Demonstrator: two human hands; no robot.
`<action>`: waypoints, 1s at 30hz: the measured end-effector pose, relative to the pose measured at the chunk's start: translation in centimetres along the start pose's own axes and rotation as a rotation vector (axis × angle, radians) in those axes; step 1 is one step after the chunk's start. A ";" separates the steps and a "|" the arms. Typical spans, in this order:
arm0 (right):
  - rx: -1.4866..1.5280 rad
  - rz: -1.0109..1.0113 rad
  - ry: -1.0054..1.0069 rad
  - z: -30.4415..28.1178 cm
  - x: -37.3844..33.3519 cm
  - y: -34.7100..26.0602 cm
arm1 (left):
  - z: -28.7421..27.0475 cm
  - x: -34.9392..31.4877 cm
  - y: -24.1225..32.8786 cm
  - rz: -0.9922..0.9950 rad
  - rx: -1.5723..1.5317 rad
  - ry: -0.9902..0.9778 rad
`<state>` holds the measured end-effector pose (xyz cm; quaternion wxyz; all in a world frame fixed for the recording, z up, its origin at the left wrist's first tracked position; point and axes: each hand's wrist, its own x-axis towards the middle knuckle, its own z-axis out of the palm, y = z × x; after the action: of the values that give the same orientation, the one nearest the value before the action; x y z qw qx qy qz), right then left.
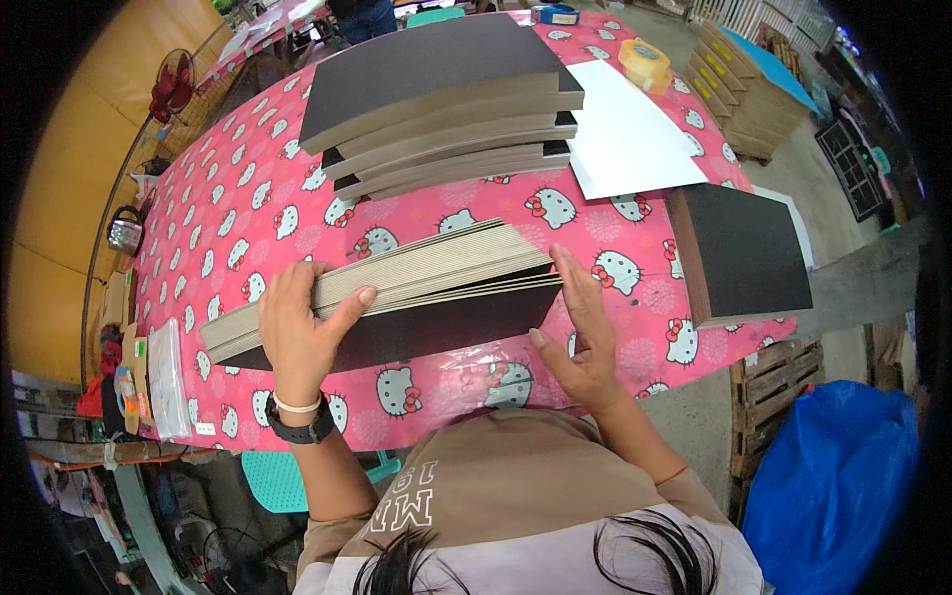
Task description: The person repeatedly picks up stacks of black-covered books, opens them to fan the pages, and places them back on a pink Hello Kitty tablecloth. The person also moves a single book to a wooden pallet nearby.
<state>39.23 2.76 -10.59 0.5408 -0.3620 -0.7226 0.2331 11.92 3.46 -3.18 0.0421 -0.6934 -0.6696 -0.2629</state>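
A thick stack of black boards with pale grey edges (436, 266) stands on its long side in front of me, leaning, with its black front face (426, 332) toward me. My left hand (297, 322) grips its left part, thumb across the top edges and fingers over the far side. At the right end, a gap shows between the nearest few boards and the rest. My right hand (583, 332) is held against that end, fingers stretched and thumb apart, gripping nothing.
Larger stacks of black boards (436, 74) lie behind, beside white sheets (630, 139) and a tape roll (645, 64). Another black stack (744, 253) sits at the right edge of the pink patterned table (446, 392). A blue-covered bundle (833, 486) and a wooden pallet (778, 387) stand right.
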 end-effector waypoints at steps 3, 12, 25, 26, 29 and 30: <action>-0.149 -0.033 -0.004 -0.4 -0.2 -0.1 | -0.1 -0.1 0.0 0.011 0.045 -0.019; 0.525 0.373 0.065 -0.5 -0.6 -1.1 | 0.1 -0.6 0.0 0.003 0.015 0.041; 0.238 0.169 -0.008 -0.8 -0.6 -0.8 | 0.2 -0.8 -0.2 0.036 0.038 0.046; 0.226 0.150 0.000 -0.8 -0.7 -0.8 | 0.2 -0.7 -0.2 0.035 0.043 0.042; 0.166 0.125 0.002 -0.9 -0.6 -0.6 | 0.4 -0.6 -0.2 0.040 0.049 0.042; 0.177 0.118 0.009 -0.9 -0.7 -0.5 | 0.4 -0.7 -0.2 0.044 0.051 0.045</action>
<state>40.04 1.88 -10.39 0.5592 -0.3560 -0.6741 0.3257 11.86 3.03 -3.82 0.0805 -0.7004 -0.6597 -0.2603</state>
